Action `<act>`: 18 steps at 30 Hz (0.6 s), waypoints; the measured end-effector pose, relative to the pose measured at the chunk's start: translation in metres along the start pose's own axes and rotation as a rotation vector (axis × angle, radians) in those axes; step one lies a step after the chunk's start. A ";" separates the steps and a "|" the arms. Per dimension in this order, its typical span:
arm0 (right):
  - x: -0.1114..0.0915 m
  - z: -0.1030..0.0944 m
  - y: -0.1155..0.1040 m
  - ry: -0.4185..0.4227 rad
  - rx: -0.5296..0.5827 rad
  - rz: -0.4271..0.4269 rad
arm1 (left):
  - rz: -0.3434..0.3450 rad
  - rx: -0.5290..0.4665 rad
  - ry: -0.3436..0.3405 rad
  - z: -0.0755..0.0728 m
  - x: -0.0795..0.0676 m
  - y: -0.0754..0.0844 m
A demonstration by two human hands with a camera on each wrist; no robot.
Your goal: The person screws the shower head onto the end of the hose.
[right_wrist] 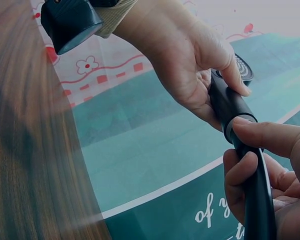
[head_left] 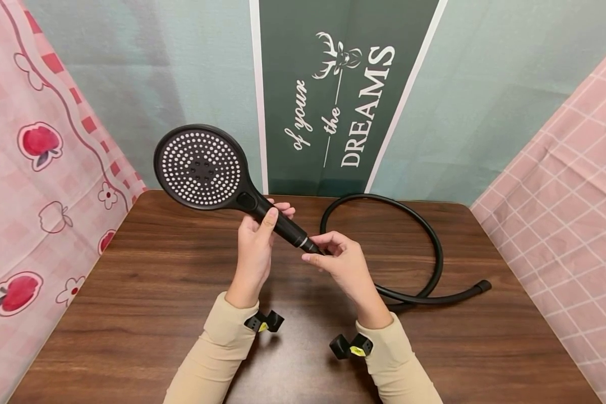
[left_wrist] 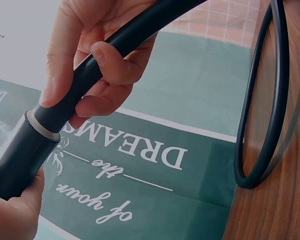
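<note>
A black shower head (head_left: 201,167) with a round face of pale nozzles is held up over the table, its handle slanting down to the right. My left hand (head_left: 256,238) grips that handle, thumb along the top. At the handle's lower end, my right hand (head_left: 340,255) pinches the end fitting of a black hose (head_left: 434,252). In the left wrist view the hose fitting (left_wrist: 55,112) meets the handle end (left_wrist: 25,155), with a pale ring showing at the joint. The right wrist view shows the right thumb (right_wrist: 265,134) pressed at this joint.
The hose loops over the brown wooden table (head_left: 156,314), its free end (head_left: 483,286) lying to the right. A green cloth with white lettering (head_left: 328,112) hangs behind. Patterned pink cloths (head_left: 575,185) border both sides. Each sleeve cuff carries a small black camera (head_left: 350,346).
</note>
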State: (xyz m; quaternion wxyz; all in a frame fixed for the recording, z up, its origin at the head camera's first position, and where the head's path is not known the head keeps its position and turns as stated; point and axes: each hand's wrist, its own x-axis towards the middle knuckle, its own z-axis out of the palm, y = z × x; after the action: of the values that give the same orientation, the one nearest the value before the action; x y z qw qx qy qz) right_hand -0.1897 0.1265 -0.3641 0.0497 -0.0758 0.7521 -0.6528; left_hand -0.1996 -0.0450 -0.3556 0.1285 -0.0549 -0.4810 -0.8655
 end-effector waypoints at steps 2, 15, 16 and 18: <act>0.000 0.000 0.000 0.001 0.000 0.001 | 0.000 0.005 -0.002 0.000 0.000 0.000; 0.000 0.000 -0.001 0.003 -0.009 0.011 | 0.015 0.003 -0.009 -0.001 0.000 -0.002; 0.000 0.000 -0.001 0.004 -0.009 0.013 | 0.015 0.005 -0.010 -0.001 0.000 -0.002; 0.000 0.000 -0.001 0.005 -0.011 0.017 | 0.015 0.007 -0.011 -0.001 0.000 -0.002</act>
State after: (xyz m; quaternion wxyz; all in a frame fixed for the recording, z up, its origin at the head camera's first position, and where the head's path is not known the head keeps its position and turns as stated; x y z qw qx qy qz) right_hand -0.1898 0.1266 -0.3633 0.0529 -0.0681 0.7564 -0.6484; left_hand -0.1998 -0.0451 -0.3577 0.1325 -0.0625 -0.4845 -0.8624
